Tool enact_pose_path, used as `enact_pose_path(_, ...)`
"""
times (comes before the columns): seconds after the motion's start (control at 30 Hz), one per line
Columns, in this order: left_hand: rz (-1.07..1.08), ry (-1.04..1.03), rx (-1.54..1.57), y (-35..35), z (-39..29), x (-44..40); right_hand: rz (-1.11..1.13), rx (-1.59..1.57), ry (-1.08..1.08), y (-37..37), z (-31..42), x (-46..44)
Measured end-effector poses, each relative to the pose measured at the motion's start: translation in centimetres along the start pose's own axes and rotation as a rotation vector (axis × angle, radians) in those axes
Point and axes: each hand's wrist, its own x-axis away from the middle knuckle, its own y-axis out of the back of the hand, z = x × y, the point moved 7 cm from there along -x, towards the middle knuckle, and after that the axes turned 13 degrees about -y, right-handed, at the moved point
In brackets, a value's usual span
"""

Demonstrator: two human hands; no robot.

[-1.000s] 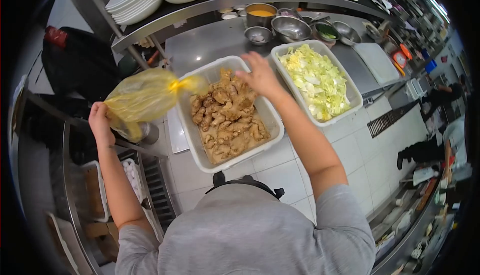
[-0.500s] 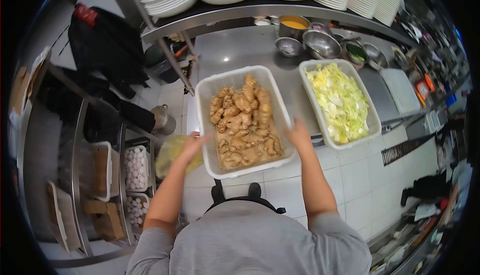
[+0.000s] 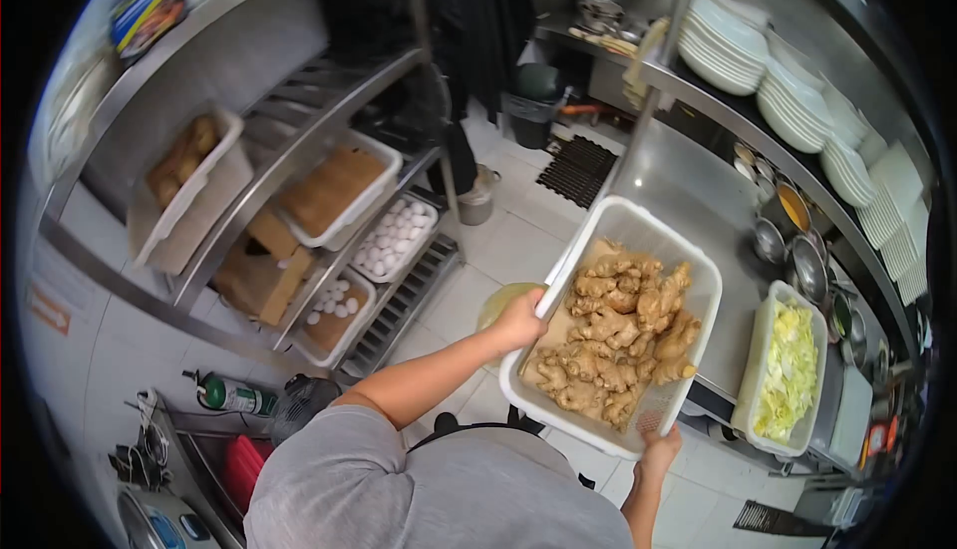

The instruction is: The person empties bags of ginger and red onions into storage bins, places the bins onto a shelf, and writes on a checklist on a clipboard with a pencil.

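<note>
A white plastic tub full of ginger roots is held tilted in front of the body, beside the steel counter. My left hand is closed on the tub's left rim. At the tub's near right corner, my right hand grips its edge, with the fingers partly hidden. Behind my left hand, part of a yellow bag shows below the tub.
A tub of chopped cabbage and metal bowls sit on the steel counter, under a shelf of stacked white plates. On the left, a metal rack holds egg trays, boxes and tubs. A fire extinguisher is at lower left.
The view has swung left toward the rack. Both hands have taken hold of the ginger tub and lifted it. The yellow bag, earlier held up in my left hand, is now mostly hidden.
</note>
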Motion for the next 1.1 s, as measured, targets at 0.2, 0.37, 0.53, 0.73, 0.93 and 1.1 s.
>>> enact_pose_path(0.2, -0.346, -0.147, 0.014, 16.4, -6.9, 6.4, 0.28, 0.152, 0.241, -12.3, 9.5, 5.6)
enact_pose_path(0.37, -0.7, -0.247, 0.093, 29.1, -14.0, 10.3, 0.606, 0.146, 0.37, -27.4, 18.6, 6.6)
enact_pose_path(0.53, -0.963, -0.371, 0.373, 39.9, -14.3, 9.0, 1.077, -0.54, -0.137, -48.7, 27.1, 5.7)
enact_pose_path(0.73, -1.089, -0.503, 0.368, 37.9, -12.4, 11.8, 1.303, -0.779, -0.184, -64.1, 28.0, 11.9)
enact_pose_path(0.93, -1.045, -0.25, -0.077, 35.9, -2.7, 15.3, 1.062, -0.571, -0.043, -71.8, 27.0, 10.2)
enact_pose_path(1.1, -0.998, 0.038, 0.088, 32.7, 3.5, 18.3, 1.333, 0.271, 0.901, -62.3, 8.4, 11.9)
